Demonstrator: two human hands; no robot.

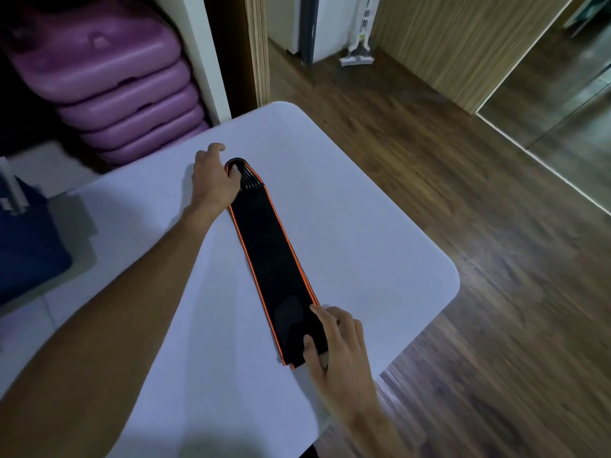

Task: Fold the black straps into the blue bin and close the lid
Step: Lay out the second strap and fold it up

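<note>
A long black strap with orange edging lies flat and diagonal on the white table. My left hand grips its far, rounded end, with fingers curled into the loop there. My right hand pinches the near, squared end between thumb and fingers. The blue bin stands at the left edge of the view, only partly visible and blurred; I cannot make out its lid.
Stacked purple plastic stools sit behind the table at the upper left. Wooden floor surrounds the table's right and near sides. A white mop leans by the far wall. The table's rounded corner is on the right.
</note>
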